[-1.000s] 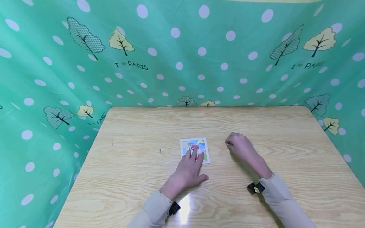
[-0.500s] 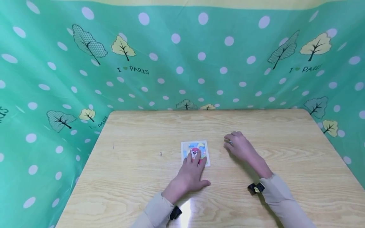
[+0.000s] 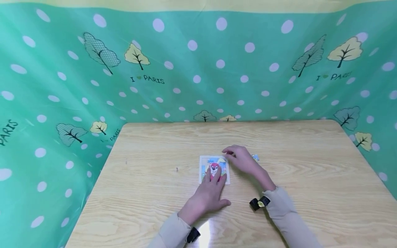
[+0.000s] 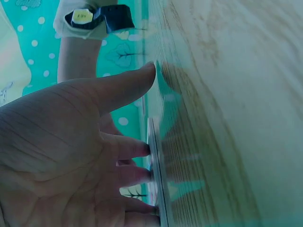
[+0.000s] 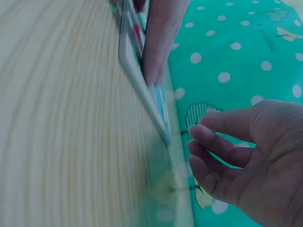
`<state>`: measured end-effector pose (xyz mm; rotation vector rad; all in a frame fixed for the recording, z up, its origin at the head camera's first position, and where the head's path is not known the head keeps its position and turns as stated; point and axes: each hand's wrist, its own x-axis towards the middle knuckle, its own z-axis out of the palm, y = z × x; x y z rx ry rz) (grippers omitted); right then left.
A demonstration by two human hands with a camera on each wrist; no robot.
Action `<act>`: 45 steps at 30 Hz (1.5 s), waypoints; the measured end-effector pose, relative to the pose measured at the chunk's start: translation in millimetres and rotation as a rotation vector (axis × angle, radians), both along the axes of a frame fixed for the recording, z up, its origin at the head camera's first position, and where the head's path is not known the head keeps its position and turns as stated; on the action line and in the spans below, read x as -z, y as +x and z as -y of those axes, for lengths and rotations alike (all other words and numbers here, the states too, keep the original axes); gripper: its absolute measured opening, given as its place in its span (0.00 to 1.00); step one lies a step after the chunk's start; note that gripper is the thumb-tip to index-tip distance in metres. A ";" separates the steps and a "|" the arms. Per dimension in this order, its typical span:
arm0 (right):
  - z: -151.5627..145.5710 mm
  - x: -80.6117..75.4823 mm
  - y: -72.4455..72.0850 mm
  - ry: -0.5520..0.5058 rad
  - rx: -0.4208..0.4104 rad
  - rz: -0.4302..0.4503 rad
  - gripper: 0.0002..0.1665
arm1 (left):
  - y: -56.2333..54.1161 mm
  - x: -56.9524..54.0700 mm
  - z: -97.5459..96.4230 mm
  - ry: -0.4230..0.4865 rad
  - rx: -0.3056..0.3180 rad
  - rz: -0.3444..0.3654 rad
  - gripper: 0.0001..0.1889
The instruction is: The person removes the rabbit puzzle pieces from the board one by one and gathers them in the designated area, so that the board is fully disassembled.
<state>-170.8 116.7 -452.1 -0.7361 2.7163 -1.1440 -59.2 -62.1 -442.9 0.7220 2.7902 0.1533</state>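
Note:
A small picture puzzle with a white frame lies on the table, showing a pink-and-white cartoon animal. My left hand rests on its lower part with fingers spread; in the left wrist view its fingertips touch the puzzle's face. My right hand is over the puzzle's upper right corner, fingers loosely bent. In the right wrist view a gap shows beside that hand, and I see nothing between thumb and fingers. A blue puzzle piece lies on the table behind the right hand, partly covered by it.
The light wooden table has a green dotted cloth behind it and at its sides. A small dark mark is on the tabletop left of the puzzle. Each wrist wears a black camera band.
My right hand has moved left from the loose blue piece to the puzzle's corner, and the piece now shows behind it. The left hand stays on the puzzle. The head view tilts slightly.

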 end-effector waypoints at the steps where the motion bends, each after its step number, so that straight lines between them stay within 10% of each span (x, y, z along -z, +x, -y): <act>1: 3.2 0.9 -0.6 -0.001 -0.006 0.011 0.14 | -0.2 0.4 0.0 0.013 0.002 0.007 0.48; 24: 28.3 12.4 -5.9 0.024 -0.078 0.082 0.11 | 2.8 -6.8 5.1 0.037 -0.010 0.069 0.46; 45: 33.1 21.0 -8.3 -0.082 0.032 0.145 0.11 | -0.5 -11.5 4.4 0.017 0.010 0.091 0.43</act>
